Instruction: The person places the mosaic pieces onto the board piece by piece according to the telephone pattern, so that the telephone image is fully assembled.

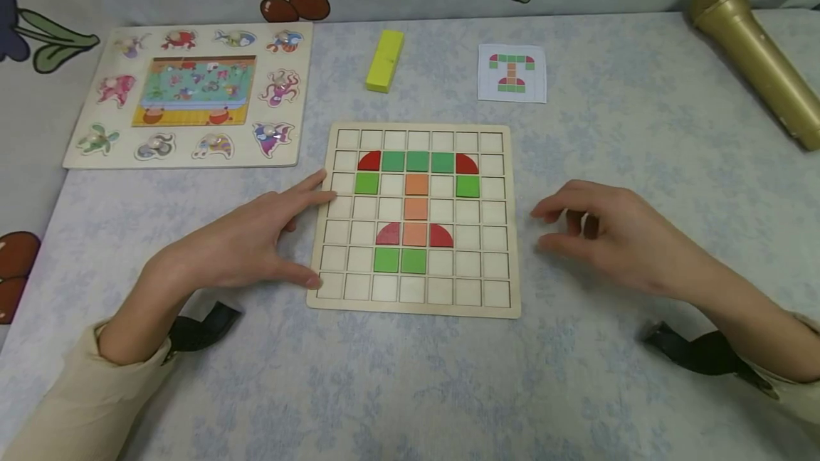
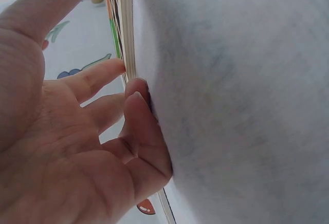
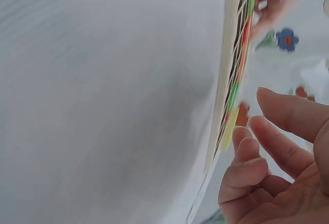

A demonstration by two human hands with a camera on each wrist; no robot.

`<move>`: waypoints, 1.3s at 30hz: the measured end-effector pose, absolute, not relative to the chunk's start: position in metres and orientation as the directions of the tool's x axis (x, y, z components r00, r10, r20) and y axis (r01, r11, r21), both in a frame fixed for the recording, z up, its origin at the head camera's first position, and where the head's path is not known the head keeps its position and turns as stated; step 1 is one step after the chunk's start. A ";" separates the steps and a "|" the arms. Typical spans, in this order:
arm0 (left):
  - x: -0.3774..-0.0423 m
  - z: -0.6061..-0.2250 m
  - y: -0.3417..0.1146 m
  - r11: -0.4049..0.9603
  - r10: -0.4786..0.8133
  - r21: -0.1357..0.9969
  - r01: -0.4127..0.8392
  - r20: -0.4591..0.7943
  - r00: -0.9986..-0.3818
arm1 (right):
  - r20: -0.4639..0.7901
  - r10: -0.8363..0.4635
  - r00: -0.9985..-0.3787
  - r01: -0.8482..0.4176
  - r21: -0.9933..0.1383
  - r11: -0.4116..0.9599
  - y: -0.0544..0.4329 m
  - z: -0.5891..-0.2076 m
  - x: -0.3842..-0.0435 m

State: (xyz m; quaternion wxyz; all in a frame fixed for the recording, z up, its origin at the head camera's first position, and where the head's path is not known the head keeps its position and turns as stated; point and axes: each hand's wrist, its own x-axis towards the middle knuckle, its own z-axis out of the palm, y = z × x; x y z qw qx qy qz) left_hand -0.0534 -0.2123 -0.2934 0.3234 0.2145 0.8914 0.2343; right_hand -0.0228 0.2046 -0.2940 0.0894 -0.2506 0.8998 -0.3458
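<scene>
A square wooden grid board (image 1: 416, 310) lies flat on the table. In its cells are dark green squares (image 1: 418, 161), red quarter-circles (image 1: 441, 235), a column of orange squares (image 1: 416, 209) and light green squares (image 1: 386, 260). My left hand (image 1: 237, 240) is spread at the board's left side, thumb and fingertips touching its edge. To the right of the board, my right hand (image 1: 621, 240) hovers with fingers loosely bent and thumb apart. Nothing shows between those fingers in the right wrist view, where the board's layered edge (image 3: 231, 54) stands beyond them.
A small card (image 1: 512, 94) printed with a coloured block pattern lies behind the board. Left of it is a yellow block (image 1: 385, 61). A sea-animal knob puzzle (image 1: 192, 160) occupies the back left, and a gold microphone (image 1: 756, 55) the back right.
</scene>
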 end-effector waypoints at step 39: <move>-0.053 -0.295 -0.212 0.788 0.523 0.581 0.203 -0.458 -0.718 | -0.038 -0.337 -0.941 -0.288 -0.438 0.852 0.280 -0.312 -0.006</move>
